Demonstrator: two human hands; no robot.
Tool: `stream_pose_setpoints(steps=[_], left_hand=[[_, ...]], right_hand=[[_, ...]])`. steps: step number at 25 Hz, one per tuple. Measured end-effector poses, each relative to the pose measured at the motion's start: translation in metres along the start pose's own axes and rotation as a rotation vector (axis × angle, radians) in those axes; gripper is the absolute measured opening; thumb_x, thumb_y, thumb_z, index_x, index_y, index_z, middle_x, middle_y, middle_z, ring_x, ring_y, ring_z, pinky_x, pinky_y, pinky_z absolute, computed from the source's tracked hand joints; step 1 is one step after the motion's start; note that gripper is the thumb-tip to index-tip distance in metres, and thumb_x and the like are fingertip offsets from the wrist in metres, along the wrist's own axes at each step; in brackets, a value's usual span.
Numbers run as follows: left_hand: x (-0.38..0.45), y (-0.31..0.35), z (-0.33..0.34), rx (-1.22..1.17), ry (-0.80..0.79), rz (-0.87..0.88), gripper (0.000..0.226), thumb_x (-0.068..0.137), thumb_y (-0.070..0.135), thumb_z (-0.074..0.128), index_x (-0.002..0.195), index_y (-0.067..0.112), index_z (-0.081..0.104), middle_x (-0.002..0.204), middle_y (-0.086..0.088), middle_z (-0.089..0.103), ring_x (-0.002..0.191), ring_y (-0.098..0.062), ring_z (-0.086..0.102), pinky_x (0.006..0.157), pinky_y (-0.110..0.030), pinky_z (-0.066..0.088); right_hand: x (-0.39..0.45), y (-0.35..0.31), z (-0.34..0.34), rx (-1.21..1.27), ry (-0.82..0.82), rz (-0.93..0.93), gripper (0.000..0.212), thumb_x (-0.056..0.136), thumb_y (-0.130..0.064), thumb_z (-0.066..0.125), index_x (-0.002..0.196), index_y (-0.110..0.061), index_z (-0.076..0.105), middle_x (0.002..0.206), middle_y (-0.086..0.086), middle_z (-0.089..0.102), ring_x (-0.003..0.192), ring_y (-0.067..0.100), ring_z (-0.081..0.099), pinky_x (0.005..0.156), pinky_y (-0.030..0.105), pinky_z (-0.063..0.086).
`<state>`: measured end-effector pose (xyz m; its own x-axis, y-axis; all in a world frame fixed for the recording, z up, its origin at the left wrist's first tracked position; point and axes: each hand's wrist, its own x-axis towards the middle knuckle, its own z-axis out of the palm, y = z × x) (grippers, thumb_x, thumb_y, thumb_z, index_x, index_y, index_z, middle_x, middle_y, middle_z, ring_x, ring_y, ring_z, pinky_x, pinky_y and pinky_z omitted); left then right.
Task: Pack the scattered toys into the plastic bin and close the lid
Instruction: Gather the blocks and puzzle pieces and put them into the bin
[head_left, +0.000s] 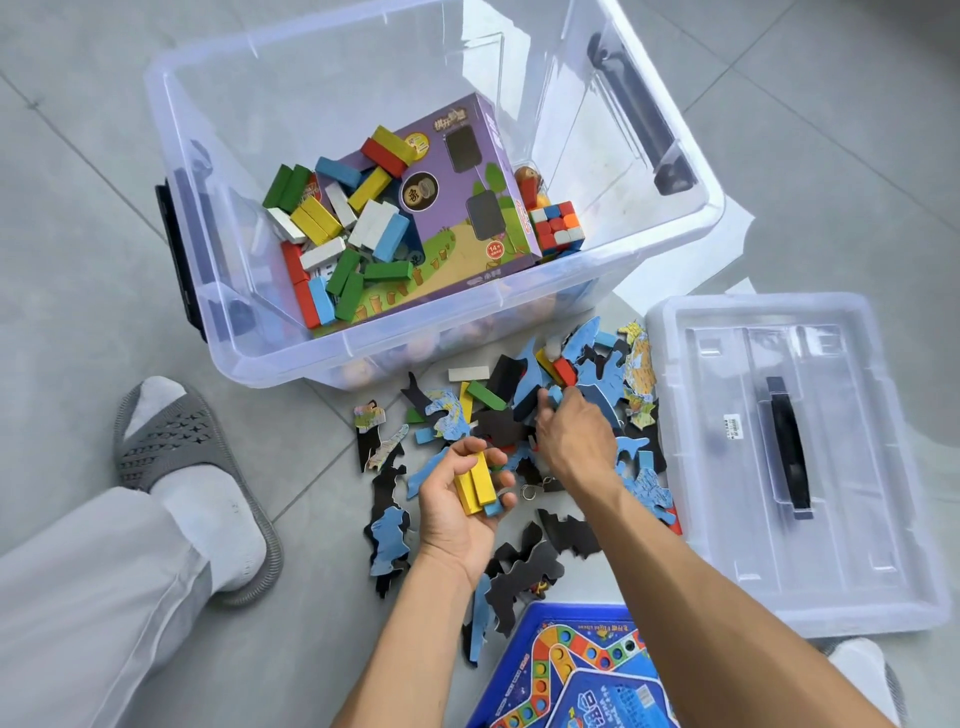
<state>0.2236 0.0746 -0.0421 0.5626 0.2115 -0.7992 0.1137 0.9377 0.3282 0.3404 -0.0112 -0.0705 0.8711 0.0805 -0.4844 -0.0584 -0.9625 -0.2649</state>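
Observation:
The clear plastic bin (519, 306) stands open on the floor, holding several coloured wooden blocks (332, 234), a purple game box (457, 208) and a puzzle cube (557, 226). In front of it lie scattered blue and black puzzle pieces (524, 566) and loose blocks, among them a green block (485, 394) and a white block (468, 373). My left hand (460, 512) is palm up, curled around yellow blocks (475, 480) and a blue one. My right hand (574, 431) reaches into the pile, fingers closing around a red block (565, 370). The clear lid (789, 467) lies flat to the right.
A blue board-game box (576, 670) lies at the bottom, near my arms. My left foot in a grey slipper (192, 483) rests on the grey tiled floor at the left. A second foot shows at the bottom right corner.

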Motion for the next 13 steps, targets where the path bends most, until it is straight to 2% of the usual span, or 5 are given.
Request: stream_pose_setpoints(steps=[4, 8, 9, 11, 13], left_hand=[[-0.004, -0.002, -0.002, -0.002, -0.003, -0.007, 0.016, 0.069, 0.014, 0.052, 0.083, 0.015, 0.059, 0.072, -0.009, 0.064, 0.057, -0.021, 0.057, 0.046, -0.026, 0.044], [-0.010, -0.004, -0.004, 0.023, 0.022, -0.019, 0.017, 0.070, 0.013, 0.053, 0.086, 0.013, 0.059, 0.073, -0.010, 0.065, 0.057, -0.022, 0.058, 0.047, -0.027, 0.045], [-0.010, -0.004, -0.005, 0.028, 0.037, -0.017, 0.015, 0.073, 0.012, 0.052, 0.086, 0.012, 0.059, 0.073, -0.010, 0.065, 0.057, -0.022, 0.058, 0.047, -0.027, 0.046], [-0.009, -0.002, -0.002, 0.018, 0.067, -0.010, 0.014, 0.080, 0.008, 0.047, 0.087, 0.011, 0.060, 0.072, -0.011, 0.064, 0.057, -0.022, 0.058, 0.046, -0.026, 0.046], [-0.013, 0.001, 0.006, -0.039, 0.082, 0.004, 0.016, 0.084, 0.008, 0.045, 0.089, 0.010, 0.060, 0.072, -0.012, 0.064, 0.058, -0.022, 0.058, 0.046, -0.025, 0.045]], right_hand=[[-0.004, 0.011, 0.002, 0.028, -0.034, -0.066, 0.023, 0.098, -0.031, 0.039, 0.102, -0.009, 0.043, 0.095, 0.018, 0.063, 0.082, 0.033, 0.053, 0.068, 0.040, 0.040], [-0.007, 0.009, 0.003, -0.080, 0.003, -0.031, 0.026, 0.094, -0.031, 0.042, 0.104, -0.007, 0.047, 0.083, 0.009, 0.052, 0.082, 0.032, 0.054, 0.065, 0.036, 0.035], [-0.008, 0.009, 0.001, 0.014, -0.011, -0.040, 0.025, 0.095, -0.029, 0.041, 0.101, -0.006, 0.049, 0.082, 0.010, 0.054, 0.081, 0.031, 0.056, 0.064, 0.037, 0.035], [-0.018, 0.009, -0.009, 0.486, -0.108, -0.024, 0.020, 0.091, -0.025, 0.045, 0.092, -0.006, 0.052, 0.076, 0.014, 0.060, 0.067, 0.024, 0.053, 0.058, 0.035, 0.037], [-0.040, 0.007, -0.030, 0.913, -0.217, -0.003, 0.012, 0.084, -0.020, 0.048, 0.083, -0.009, 0.052, 0.065, 0.013, 0.060, 0.051, 0.017, 0.044, 0.047, 0.028, 0.034]])
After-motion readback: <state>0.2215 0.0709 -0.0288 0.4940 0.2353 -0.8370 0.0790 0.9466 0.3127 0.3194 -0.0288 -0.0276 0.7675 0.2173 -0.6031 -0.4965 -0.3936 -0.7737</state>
